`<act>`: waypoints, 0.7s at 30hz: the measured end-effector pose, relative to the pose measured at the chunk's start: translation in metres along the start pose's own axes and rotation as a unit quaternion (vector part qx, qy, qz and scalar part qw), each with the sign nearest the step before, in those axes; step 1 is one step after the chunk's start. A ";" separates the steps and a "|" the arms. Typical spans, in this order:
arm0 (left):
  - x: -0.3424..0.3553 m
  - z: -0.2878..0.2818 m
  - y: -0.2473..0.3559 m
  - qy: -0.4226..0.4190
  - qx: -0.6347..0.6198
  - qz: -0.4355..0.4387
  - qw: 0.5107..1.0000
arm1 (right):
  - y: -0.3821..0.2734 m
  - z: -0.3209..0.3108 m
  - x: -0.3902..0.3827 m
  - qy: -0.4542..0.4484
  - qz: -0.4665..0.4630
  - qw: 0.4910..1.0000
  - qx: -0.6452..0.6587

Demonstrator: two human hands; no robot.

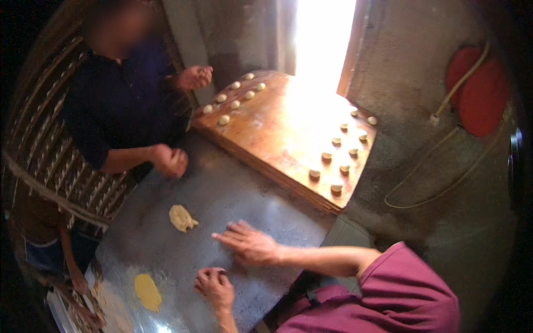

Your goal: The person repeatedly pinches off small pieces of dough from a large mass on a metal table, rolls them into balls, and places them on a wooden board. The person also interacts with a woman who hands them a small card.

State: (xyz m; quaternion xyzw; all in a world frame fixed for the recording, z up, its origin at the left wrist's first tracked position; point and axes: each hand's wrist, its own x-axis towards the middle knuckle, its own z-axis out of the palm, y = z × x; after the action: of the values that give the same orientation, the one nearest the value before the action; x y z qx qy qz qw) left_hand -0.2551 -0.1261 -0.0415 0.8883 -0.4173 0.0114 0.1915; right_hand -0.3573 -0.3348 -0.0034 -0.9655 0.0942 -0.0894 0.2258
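My right hand [248, 244] is stretched over the grey metal tabletop [239, 183], fingers extended and slightly blurred. Whether its palm touches the surface is hidden. Closer to the lower edge, my left hand [215, 288] has curled fingers, with a small dark spot beside them; what they hold, if anything, is unclear. A flattened, ragged-edged piece of pale dough [181, 218] lies to the left of my right hand. Farther left and nearer rests a flat yellow oval piece of dough [147, 292], apart from both hands.
Stacked wooden boards [261, 127] bear several dough balls [326, 157] along both ends. Across the table stands a co-worker [125, 105] in dark clothing, hands raised. Another person's hand [80, 283] is at lower left. A slatted rack [50, 133] rises behind; a red round object [480, 91] and hose hang right.
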 end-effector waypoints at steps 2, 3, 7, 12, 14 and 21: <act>-0.019 0.018 0.024 -0.025 0.077 0.065 0.995 | -0.003 0.063 -0.029 0.091 -0.055 0.990 0.094; -0.041 0.003 0.015 -0.100 0.028 0.055 0.993 | -0.002 0.057 -0.040 0.040 -0.136 0.986 0.082; -0.028 -0.014 -0.030 -0.027 0.011 -0.025 0.999 | 0.038 0.004 -0.034 0.029 -0.088 0.995 0.049; -0.002 0.003 0.017 -0.023 0.087 0.041 0.995 | 0.004 0.054 0.005 0.081 -0.123 0.989 0.012; -0.026 -0.008 -0.001 -0.059 0.006 -0.002 0.998 | 0.008 0.033 -0.009 0.069 -0.124 0.989 0.047; -0.024 -0.050 0.000 -0.018 -0.124 -0.210 0.970 | 0.000 0.013 -0.045 0.111 0.067 0.991 0.029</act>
State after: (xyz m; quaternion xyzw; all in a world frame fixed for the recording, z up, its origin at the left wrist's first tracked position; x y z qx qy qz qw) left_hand -0.2636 -0.0910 0.0002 0.9255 -0.2227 -0.0973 0.2905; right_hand -0.3982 -0.3196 -0.0211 -0.9343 0.1803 -0.1838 0.2468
